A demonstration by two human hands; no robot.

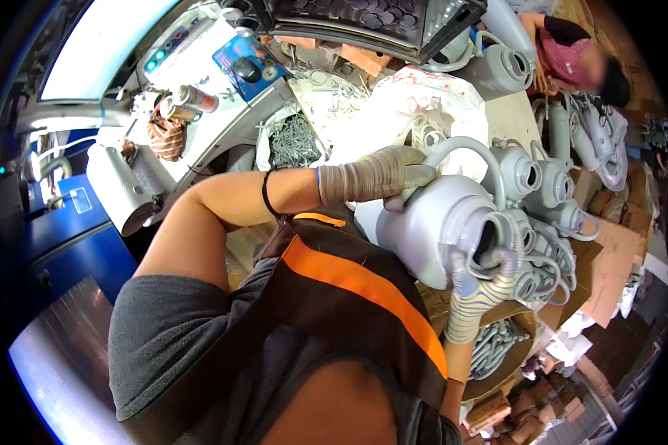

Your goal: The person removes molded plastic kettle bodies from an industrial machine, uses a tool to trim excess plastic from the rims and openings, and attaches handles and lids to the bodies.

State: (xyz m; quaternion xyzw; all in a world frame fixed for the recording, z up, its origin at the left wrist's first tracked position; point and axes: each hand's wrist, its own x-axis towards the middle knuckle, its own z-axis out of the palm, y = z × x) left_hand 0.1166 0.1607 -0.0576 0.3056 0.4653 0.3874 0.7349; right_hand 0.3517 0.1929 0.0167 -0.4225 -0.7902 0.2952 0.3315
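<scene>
A pale grey plastic jug (430,215) with an arched handle lies tilted in front of my body, its round open mouth turned to the lower right. My left hand (393,174), in a striped knit glove, is closed on it where the handle meets the body. The right hand (482,293), gloved likewise, grips the rim of the mouth, with the thumb outside and the fingers curled around the edge. Several similar grey jugs (516,169) stand and lie just beyond it to the right.
A white plastic bag (404,96) with grey parts lies behind the jug. Left of it sits a bag of grey screws (292,141). A box of curved grey handles (497,345) is near my right arm. A black tray (371,22) holds dark discs. A person (571,55) works at far right.
</scene>
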